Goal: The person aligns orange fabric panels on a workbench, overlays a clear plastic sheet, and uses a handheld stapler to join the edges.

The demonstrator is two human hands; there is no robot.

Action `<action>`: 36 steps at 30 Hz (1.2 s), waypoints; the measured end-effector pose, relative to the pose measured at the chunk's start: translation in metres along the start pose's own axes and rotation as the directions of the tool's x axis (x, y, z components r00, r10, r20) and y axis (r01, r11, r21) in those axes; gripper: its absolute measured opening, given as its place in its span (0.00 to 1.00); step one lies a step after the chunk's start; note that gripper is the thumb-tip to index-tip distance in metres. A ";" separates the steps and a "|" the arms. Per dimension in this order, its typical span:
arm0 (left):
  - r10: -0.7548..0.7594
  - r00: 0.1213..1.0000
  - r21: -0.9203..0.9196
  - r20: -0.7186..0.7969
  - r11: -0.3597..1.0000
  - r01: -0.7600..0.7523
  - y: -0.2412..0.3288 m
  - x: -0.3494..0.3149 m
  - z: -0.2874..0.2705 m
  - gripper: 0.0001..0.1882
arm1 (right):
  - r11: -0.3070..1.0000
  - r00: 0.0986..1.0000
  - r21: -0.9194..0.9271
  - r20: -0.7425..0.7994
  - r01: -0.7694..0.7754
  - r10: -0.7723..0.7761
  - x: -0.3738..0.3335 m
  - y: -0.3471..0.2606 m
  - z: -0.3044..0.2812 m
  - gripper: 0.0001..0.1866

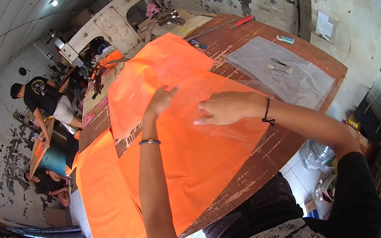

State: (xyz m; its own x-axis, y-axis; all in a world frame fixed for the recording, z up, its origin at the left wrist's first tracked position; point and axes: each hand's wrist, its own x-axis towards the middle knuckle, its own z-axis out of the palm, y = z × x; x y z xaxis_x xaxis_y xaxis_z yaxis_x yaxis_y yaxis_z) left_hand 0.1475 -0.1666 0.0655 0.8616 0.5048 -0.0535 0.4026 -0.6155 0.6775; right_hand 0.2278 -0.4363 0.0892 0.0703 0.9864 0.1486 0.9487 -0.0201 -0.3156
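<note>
Bright orange fabric (184,170) is spread over the brown worktop in front of me, in several overlapping pieces. A sheen and faint creases across it look like a clear plastic sheet (209,83) lying on top. My left hand (161,102) is over the upper middle of the fabric, fingers stretched out and slightly blurred, holding nothing I can see. My right hand (229,107) rests palm down to the right of it, fingers bent and the thumb apart from them. What lies under its palm is hidden.
Another clear plastic sheet (265,53) lies at right, with a small dark-and-pale tool (280,66) on it. Beyond are a red-handled tool (242,21), a small box (285,39) and a large pale sewing machine (109,24). A person (46,98) stands at far left, another sits low.
</note>
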 end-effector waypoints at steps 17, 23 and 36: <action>0.373 0.927 0.319 -0.038 0.884 -0.343 -0.021 0.005 0.079 0.51 | 0.945 0.862 0.081 -0.390 -0.317 0.323 0.080 0.146 0.058 0.30; 0.316 0.937 0.370 -0.152 0.897 -0.242 -0.021 0.000 0.077 0.47 | 0.894 0.880 0.350 -0.281 -0.279 0.384 0.096 0.154 0.056 0.33; 0.420 0.792 0.248 -0.443 0.906 -0.343 -0.041 0.006 0.050 0.44 | 0.824 0.849 0.489 -0.271 -0.285 0.454 0.098 0.114 0.019 0.26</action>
State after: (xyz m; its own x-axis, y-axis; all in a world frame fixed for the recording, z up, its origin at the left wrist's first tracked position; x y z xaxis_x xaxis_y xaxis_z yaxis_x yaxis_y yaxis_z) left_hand 0.1519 -0.1687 0.0011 0.7147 0.4090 0.5673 0.1462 -0.8806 0.4507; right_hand 0.3372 -0.3388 0.0500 0.5738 0.7841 0.2364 0.6110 -0.2177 -0.7611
